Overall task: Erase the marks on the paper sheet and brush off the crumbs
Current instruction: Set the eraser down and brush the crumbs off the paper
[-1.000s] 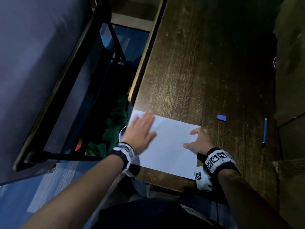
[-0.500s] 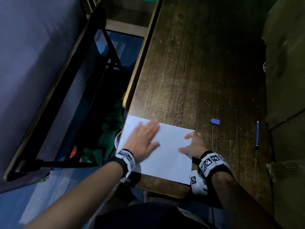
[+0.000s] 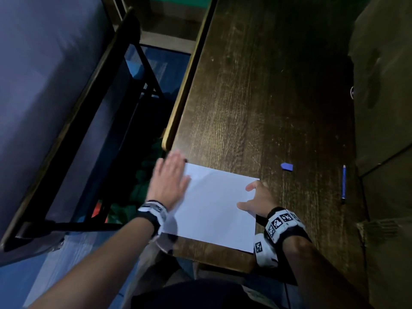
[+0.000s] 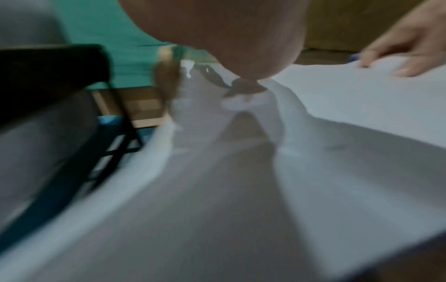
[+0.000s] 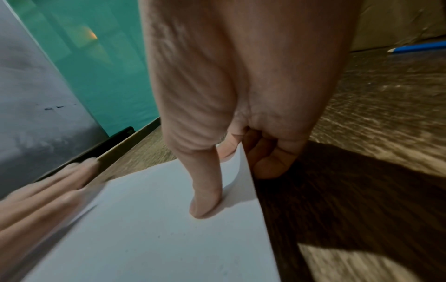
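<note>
White paper sheet: left hand flat on it, right hand pinching its edge.

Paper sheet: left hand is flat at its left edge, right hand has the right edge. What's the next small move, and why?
Probably one more flat sweep of the left hand off the left table edge. The right hand pinches the paper sheet by its right edge, steadying it; faint specks show on it in the right wrist view, and the eraser lies set aside near the pencil.
</note>
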Action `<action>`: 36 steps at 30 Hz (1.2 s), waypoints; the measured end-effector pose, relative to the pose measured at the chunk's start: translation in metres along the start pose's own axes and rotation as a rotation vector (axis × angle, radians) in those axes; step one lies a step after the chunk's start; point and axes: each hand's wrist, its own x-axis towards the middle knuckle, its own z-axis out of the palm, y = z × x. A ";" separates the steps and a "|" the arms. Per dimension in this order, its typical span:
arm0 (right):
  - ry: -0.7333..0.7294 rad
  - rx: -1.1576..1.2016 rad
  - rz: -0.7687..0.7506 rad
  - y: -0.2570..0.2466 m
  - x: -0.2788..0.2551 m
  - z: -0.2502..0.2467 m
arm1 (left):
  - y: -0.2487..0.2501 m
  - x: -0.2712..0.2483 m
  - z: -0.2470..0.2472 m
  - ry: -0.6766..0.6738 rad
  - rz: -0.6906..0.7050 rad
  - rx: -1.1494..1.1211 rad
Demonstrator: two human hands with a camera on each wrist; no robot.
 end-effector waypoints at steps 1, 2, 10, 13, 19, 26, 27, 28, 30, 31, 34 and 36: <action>-0.002 -0.002 -0.006 0.001 0.000 0.000 | 0.027 0.001 0.003 -0.032 0.106 -0.063; -0.005 -0.007 -0.013 0.001 0.000 0.000 | 0.056 0.000 0.008 -0.081 0.224 -0.109; -0.021 0.031 -0.034 0.010 0.006 0.000 | 0.038 -0.007 0.028 -0.080 0.170 -0.075; -0.029 0.054 -0.038 0.012 0.007 0.001 | -0.004 0.001 0.009 -0.066 -0.161 0.029; -0.030 0.062 -0.111 0.020 0.018 -0.004 | 0.106 0.007 0.014 -0.160 0.333 -0.063; -0.022 0.057 -0.128 0.025 0.023 -0.003 | 0.064 0.004 0.033 -0.127 0.171 -0.087; -0.024 0.046 -0.126 0.025 0.024 -0.003 | 0.039 0.006 0.029 -0.106 0.070 -0.088; -0.027 0.042 -0.124 0.025 0.025 -0.003 | 0.015 0.006 0.023 -0.084 -0.020 -0.082; -0.030 0.031 -0.124 0.025 0.026 -0.003 | -0.014 0.001 0.013 -0.066 -0.148 -0.041; -0.032 0.021 -0.127 0.025 0.026 -0.003 | -0.015 -0.001 0.010 -0.054 -0.181 -0.012; -0.035 0.000 -0.129 0.023 0.028 -0.005 | 0.028 -0.001 0.008 -0.022 -0.105 -0.011; -0.033 -0.006 -0.126 0.023 0.029 -0.005 | 0.075 -0.009 0.018 -0.111 0.142 -0.108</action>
